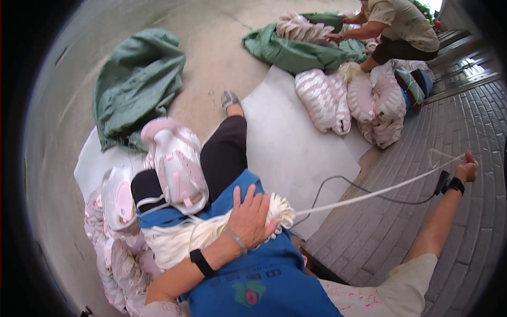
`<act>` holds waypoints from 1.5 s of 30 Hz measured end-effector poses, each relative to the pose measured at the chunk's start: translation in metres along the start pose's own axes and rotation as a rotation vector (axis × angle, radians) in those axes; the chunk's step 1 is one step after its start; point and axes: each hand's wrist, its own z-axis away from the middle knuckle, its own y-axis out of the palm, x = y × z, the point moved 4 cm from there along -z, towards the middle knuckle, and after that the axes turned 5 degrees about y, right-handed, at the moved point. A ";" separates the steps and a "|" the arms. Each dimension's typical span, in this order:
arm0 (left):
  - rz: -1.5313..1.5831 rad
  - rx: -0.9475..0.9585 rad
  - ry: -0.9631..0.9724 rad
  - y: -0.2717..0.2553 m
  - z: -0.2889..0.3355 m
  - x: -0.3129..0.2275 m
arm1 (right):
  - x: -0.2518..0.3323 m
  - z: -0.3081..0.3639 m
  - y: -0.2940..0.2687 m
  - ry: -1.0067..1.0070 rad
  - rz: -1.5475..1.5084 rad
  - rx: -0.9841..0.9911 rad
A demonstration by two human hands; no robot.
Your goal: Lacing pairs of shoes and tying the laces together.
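Across my lap, on a blue apron (253,274), lies a thick bundle of white shoelaces (171,240). My left hand (249,216) rests flat on that bundle, fingers stretched out. Far out to the right, my right hand (466,170) is closed on a white shoelace (364,196), which runs taut back to the bundle's looped end. A pink and white sneaker (182,177) lies on my thighs just beyond the laces, with neither hand on it. Another sneaker (119,198), showing a pink insole, sits to its left.
Sneakers (116,264) are piled at my left. A green sack (140,84) stands beyond. At the far right a person (401,26) bends over another green sack (293,50) of shoes, near bundled sneakers (325,100). White sheeting (280,137) covers some floor. A dark cable hangs from my right wrist.
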 end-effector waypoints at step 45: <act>1.291 -0.305 -0.486 -0.142 0.103 0.118 | 0.169 0.716 0.138 0.123 -0.338 2.312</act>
